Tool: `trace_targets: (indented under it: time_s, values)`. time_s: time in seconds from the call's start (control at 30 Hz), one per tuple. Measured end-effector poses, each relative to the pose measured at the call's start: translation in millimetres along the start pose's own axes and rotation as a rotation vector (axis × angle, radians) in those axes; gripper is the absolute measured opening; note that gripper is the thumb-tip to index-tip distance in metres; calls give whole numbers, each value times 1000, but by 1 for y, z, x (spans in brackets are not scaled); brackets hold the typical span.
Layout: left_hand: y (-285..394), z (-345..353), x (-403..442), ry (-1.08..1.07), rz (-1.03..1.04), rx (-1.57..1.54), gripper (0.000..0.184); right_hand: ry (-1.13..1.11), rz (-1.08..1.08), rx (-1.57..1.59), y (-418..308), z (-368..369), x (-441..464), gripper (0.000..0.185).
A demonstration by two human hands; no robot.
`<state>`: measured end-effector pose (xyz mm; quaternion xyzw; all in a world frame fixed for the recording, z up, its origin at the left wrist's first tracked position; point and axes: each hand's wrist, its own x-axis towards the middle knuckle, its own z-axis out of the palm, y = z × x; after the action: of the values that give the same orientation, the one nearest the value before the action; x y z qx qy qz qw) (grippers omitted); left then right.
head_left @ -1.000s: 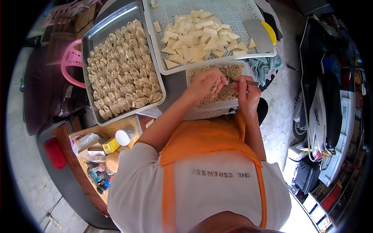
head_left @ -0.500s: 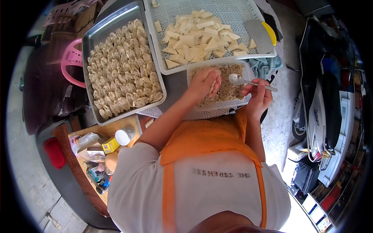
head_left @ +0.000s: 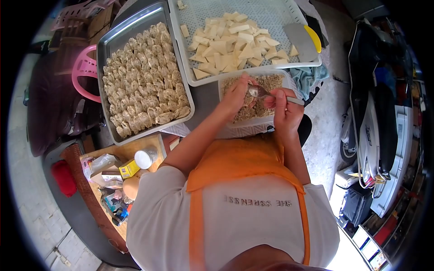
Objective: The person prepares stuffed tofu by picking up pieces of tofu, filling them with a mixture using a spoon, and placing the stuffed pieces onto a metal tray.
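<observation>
My left hand (head_left: 234,96) is curled over the left part of a clear plastic tub (head_left: 221,86). Its fingers close around a pale piece that looks like tofu, mostly hidden by them. In my right hand (head_left: 287,110) is a metal spoon (head_left: 259,91), gripped by its handle. The spoon's bowl is up against the fingers of my left hand. Crumbly brown minced filling (head_left: 270,81) lies in the tub under both hands. Just beyond, cut tofu triangles (head_left: 226,45) are heaped in a white perforated tray (head_left: 266,10).
At the left, a metal tray (head_left: 106,41) holds rows of filled pieces (head_left: 144,81). A scraper (head_left: 300,43) with a yellow handle lies in the white tray. A teal cloth (head_left: 309,77) sits beside the tub. Small boxes and a white-lidded jar (head_left: 143,159) stand on a wooden table (head_left: 156,142).
My right hand has moved left with the spoon, bringing its bowl from above the filling to my left hand. The left hand has barely shifted.
</observation>
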<state>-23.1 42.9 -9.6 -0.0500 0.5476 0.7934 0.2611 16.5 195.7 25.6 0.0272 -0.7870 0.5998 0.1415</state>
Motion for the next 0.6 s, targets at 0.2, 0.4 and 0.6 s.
trace_targets:
  time_s: [0.2,0.4,0.6]
  values:
    - [-14,-7,11,-137,58,-150,50,-183,-235,-121,6,-11,3,15]
    - [-12,-11,9,-167,16,-209,48,146,-18,203,18,-29,10,23]
    - [-59,-22,41,-72,789,356,42,117,29,-8,30,-33,11,25]
